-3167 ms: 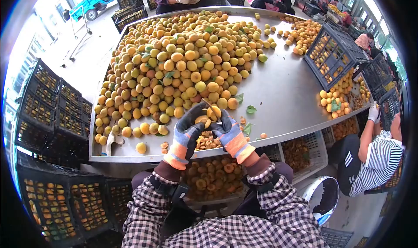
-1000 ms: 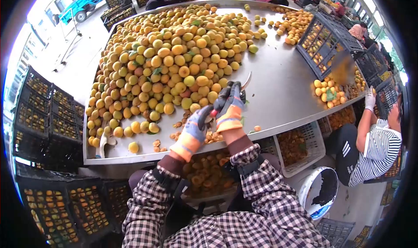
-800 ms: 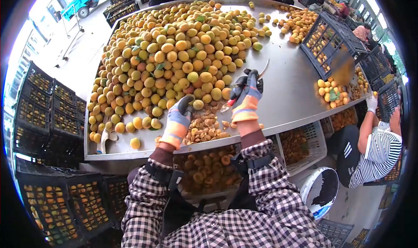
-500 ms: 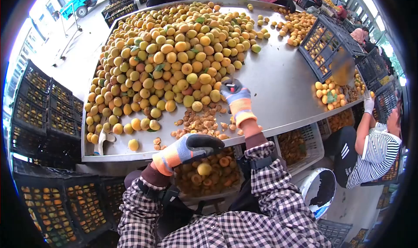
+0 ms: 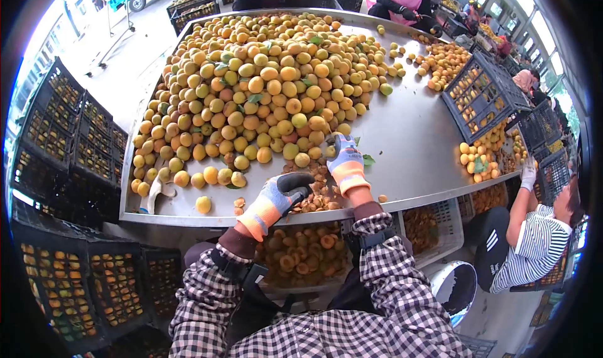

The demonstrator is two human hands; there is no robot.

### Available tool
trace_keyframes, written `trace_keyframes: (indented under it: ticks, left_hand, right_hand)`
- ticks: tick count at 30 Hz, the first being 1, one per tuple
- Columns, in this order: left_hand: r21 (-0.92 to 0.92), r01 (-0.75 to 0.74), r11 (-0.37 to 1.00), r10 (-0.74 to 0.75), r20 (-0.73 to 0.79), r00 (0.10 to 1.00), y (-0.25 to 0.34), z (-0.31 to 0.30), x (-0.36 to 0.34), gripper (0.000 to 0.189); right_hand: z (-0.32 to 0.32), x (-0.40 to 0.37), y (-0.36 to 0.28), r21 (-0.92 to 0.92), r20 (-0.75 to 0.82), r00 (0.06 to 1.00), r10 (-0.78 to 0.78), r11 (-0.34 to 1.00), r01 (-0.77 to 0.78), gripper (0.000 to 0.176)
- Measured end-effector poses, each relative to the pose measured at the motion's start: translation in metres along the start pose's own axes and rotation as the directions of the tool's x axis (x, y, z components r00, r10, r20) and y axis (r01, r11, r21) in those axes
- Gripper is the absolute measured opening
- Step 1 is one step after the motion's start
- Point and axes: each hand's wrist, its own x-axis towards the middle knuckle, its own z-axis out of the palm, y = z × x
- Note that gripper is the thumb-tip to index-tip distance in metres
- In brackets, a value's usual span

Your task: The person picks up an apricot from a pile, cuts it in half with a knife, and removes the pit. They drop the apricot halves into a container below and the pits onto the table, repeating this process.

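Yellow-orange fruits (image 5: 251, 100), which look like apricots, are heaped on the metal table (image 5: 414, 138). My right hand (image 5: 345, 155), in a grey and orange glove, is closed at the heap's near edge, its fingertips against a fruit (image 5: 330, 151); what lies in its palm is hidden. Over the table's front edge, my left hand (image 5: 284, 196) has its dark-coated fingers curved and apart, with nothing visible between them. Small brown pits or pieces (image 5: 317, 201) lie between and under the hands. Below the edge, a crate holds halved fruits (image 5: 301, 254).
Crates of fruit (image 5: 63, 125) are stacked at the left. A tilted dark crate (image 5: 480, 94) stands on the table's right. A co-worker in a striped shirt (image 5: 543, 248) sits at the right, near a white bucket (image 5: 453, 289). Other people are across the table.
My left hand has moved up and right from over the lower crate to the table edge. My right hand has turned and reaches a fruit. The view has shifted slightly.
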Motion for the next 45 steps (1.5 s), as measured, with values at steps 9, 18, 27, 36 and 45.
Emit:
trace_keyframes:
  ticks: [9,18,27,36,45]
  left_hand:
    - [0.237,-0.086,0.968,0.140,-0.222,0.965,-0.003,0.009,0.010,0.027]
    - [0.133,-0.154,0.979,0.188,-0.300,0.935,-0.020,0.008,0.023,0.042]
    - [-0.545,-0.001,0.839,0.018,0.026,0.999,0.029,-0.001,0.009,0.063]
    - [-0.425,0.011,0.905,-0.041,-0.063,0.997,0.029,-0.006,0.003,0.050]
    - [-0.297,-0.077,0.952,0.056,-0.080,0.995,0.021,-0.015,0.010,0.050]
  right_hand:
    - [-0.013,-0.005,0.009,-0.118,0.086,0.996,-0.034,0.992,0.044,0.065]
    - [-0.035,-0.036,-0.026,0.573,-0.140,0.937,-0.322,0.745,0.341,0.063]
    - [-0.057,-0.073,-0.042,0.825,-0.112,0.874,-0.472,0.446,0.346,0.067]
    - [-0.059,-0.096,-0.025,0.665,-0.066,0.921,-0.384,0.671,0.327,0.030]
    - [-0.060,-0.105,-0.024,0.499,-0.093,0.883,-0.459,0.746,0.441,0.029]
